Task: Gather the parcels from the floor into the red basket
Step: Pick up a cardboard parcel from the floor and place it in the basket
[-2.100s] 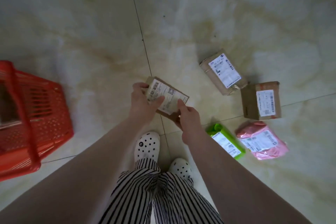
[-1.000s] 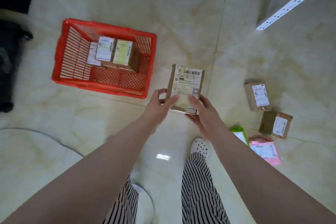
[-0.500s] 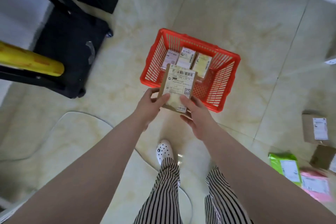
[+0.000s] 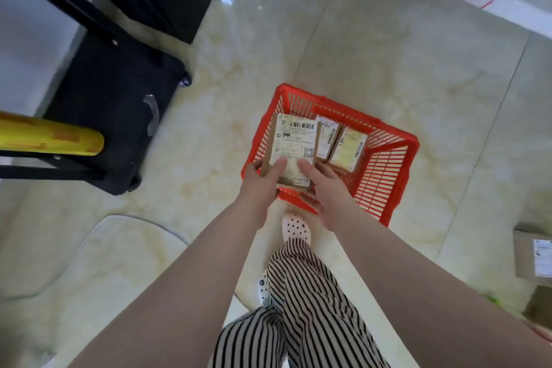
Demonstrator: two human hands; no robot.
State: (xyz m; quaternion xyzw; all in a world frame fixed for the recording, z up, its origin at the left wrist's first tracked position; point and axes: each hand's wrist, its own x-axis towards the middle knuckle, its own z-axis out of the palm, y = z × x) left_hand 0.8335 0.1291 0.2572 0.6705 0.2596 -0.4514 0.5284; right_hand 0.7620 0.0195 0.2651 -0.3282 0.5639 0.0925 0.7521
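Tiled floor point(image 4: 373, 48) | left hand point(image 4: 258, 181), right hand point(image 4: 327, 188) both grip labelled parcel point(image 4: 294, 146) | above red basket point(image 4: 388, 176)

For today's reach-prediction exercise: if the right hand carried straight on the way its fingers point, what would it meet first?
Probably the labelled brown cardboard parcels already lying in the red plastic basket. The right hand points forward over the near rim, gripping a labelled brown cardboard box; depth is unclear.

Both hands point(image 4: 263, 182) hold a labelled parcel point(image 4: 294, 151) above the basket's point(image 4: 385, 176) left side; two parcels point(image 4: 337, 143) lie inside.
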